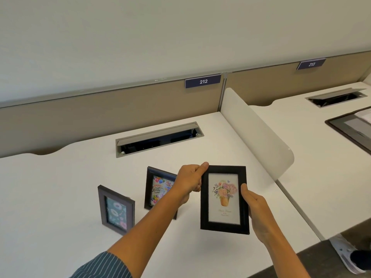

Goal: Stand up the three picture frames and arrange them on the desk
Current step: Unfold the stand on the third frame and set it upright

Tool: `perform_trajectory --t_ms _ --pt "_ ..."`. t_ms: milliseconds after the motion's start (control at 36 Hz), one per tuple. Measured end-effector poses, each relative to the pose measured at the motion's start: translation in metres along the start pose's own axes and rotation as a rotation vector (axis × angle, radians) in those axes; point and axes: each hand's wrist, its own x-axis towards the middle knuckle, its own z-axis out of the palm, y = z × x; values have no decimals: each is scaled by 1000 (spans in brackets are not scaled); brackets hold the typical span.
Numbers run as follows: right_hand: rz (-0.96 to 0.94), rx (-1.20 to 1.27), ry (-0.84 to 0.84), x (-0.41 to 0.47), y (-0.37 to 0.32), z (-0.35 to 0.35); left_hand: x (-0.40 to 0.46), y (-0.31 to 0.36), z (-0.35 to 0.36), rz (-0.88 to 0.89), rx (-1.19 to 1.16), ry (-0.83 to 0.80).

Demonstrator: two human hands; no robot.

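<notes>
A black frame with a flower-pot picture [224, 199] is held upright above the white desk [60, 187], facing me. My left hand [189, 182] grips its upper left edge, thumb on the top corner. My right hand [256, 209] clasps its right side. Two other frames stand on the desk to the left. A black one with a "Happy Birthday" picture [158, 188] stands partly behind my left hand. A grey one with a teal picture [116, 210] stands further left and nearer to me.
An open cable tray [158, 138] is set into the desk behind the frames. A low white divider [257, 129] borders the desk on the right. The beige partition [100, 109] carries the label 212. On the neighbouring desk lies a dark flat object [353, 129].
</notes>
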Motion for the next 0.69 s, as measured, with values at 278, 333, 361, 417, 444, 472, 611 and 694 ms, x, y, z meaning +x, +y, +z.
perform_trajectory --t_ms 278,333,361,417,444,472,611,694 --pt "16 10 -16 7 0 -6 8 -1 7 -20 37 29" --pt "20 23 -17 9 0 -8 10 -2 9 -30 49 37" --pt "20 30 -16 9 1 -9 11 -3 11 -33 53 40" --pt "19 37 -14 11 1 -11 13 -5 13 -38 60 44" --pt "17 37 -15 12 1 -13 13 -5 14 -40 60 45" --pt "15 36 -17 13 1 -14 14 -6 15 -42 58 45" --pt "6 30 -13 15 0 -18 16 -5 16 -30 51 30" --pt "-18 22 10 16 -2 -19 18 -2 17 -29 68 32"
